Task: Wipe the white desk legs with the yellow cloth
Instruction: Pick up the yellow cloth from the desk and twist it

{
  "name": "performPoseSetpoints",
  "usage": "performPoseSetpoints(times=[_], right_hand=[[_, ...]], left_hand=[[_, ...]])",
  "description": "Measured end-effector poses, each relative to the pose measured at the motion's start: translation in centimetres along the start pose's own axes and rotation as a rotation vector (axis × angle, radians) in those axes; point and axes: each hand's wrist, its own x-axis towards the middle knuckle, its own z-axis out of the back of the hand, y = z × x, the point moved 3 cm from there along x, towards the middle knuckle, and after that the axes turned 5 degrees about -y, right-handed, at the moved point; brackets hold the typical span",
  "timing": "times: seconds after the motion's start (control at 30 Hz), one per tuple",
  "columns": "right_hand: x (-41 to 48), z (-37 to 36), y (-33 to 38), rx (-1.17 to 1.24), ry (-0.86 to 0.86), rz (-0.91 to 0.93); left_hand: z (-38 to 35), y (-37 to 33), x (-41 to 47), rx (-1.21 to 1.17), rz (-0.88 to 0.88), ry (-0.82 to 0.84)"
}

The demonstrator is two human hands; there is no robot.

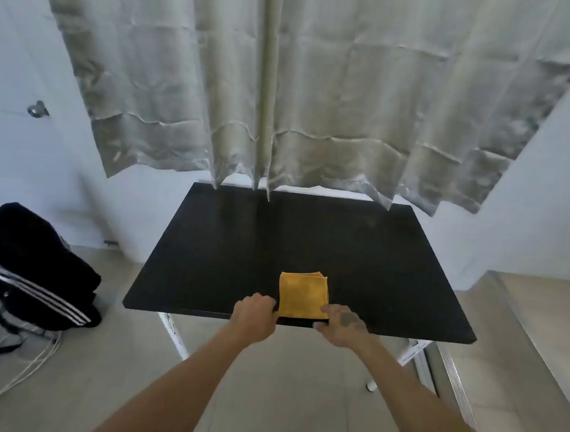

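A black table [276, 235] on white legs [173, 335] stands against a pale wall, with creased grey curtains [317, 85] hanging to its far edge. The floor [104, 355] is light tile. To the left are a white door with a metal knob [37, 109], a heap of black clothing with white stripes [33, 262], and white cables [28, 371] trailing over the floor.

The yellow cloth [302, 294] lies folded flat on the table at the middle of its near edge. It is nearly square, with its slightly longer side running away from the person and its edges square with the table. The stacked folds show along its far side.

The left hand [255, 316] is curled at the cloth's near left corner, touching its edge; I cannot tell whether it has hold of it. The right hand [342, 324] pinches the near right corner, fingers on top and thumb along the table's front edge.
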Motion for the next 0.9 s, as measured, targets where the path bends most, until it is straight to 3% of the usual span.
performPoseSetpoints(times=[0.33,0.7,0.9], right_hand=[[13.3,-2.4,-3.9,0.081,0.027,-0.142],[18.4,-4.2,-5.3,0.154,-0.099,-0.304],[18.9,-4.7,-4.5,0.181,-0.136,-0.32]], left_hand=[[-6.7,0.3,10.6,-0.119,0.245,0.175],[-10.1,0.0,15.8,-0.261,0.655,0.08],[-11.3,-1.1,16.4,-0.266,0.649,0.019]])
